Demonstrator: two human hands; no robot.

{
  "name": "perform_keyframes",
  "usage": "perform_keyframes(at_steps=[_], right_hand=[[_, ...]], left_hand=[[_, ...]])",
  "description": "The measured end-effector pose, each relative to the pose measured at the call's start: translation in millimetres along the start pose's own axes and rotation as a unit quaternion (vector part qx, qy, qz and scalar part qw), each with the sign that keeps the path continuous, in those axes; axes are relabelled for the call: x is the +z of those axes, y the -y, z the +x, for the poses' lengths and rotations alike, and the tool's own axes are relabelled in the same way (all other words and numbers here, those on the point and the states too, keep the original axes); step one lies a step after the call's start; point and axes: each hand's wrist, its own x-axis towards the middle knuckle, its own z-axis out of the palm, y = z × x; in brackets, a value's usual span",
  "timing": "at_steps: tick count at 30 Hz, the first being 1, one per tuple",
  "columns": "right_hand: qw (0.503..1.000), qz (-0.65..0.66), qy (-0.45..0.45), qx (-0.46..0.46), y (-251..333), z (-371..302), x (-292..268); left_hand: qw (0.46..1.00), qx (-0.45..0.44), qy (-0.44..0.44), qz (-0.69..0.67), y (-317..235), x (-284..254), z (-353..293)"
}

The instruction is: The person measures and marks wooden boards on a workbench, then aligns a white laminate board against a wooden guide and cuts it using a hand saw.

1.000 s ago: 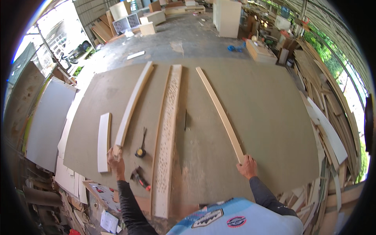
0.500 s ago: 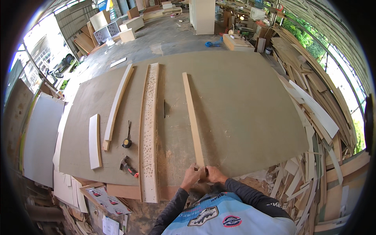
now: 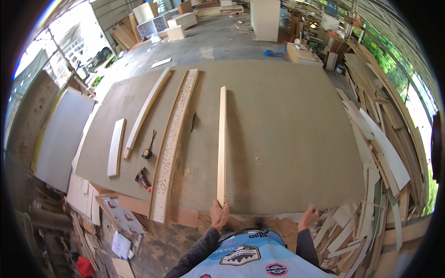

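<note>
My left hand is closed round the near end of a long, narrow wooden strip. From there the strip runs away from me over the large grey-brown tabletop board, casting a shadow on its right. My right hand is off the strip, out to the right by the board's front edge; motion blurs its fingers. Left of the strip lies a long, pale channel-shaped piece covered in small holes or dots. A small dark, thin object rests between the two.
Further left lie a hammer, a tape measure, a short white-faced board and a longer white-faced strip. Offcuts pile up at the right front, with stacked planks beyond. Cabinet pieces stand at the back.
My right hand has let go of the strip's near end and moved right. My left hand still grips it. The view has shifted, and the strip now points more straight ahead.
</note>
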Motion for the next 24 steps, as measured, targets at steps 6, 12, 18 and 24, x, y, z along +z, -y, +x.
perform_keyframes(at_steps=[6, 12, 18, 24], right_hand=[[0.987, 0.050, -0.053, 0.141, -60.2, 139.9, -65.6], [0.974, 0.219, 0.027, 0.057, -119.7, 233.3, -44.0], [0.923, 0.261, 0.004, 0.282, -22.1, 181.1, -42.2], [0.933, 0.216, -0.031, 0.287, -45.6, 188.9, -32.5]], left_hand=[[0.998, 0.022, -0.027, 0.053, -13.6, 50.8, -38.3], [0.985, 0.122, -0.008, 0.123, -35.4, 99.3, -39.1], [0.975, 0.160, -0.064, 0.139, -32.0, 110.4, -53.1], [0.960, 0.191, -0.124, 0.163, -4.4, 101.7, -75.2]])
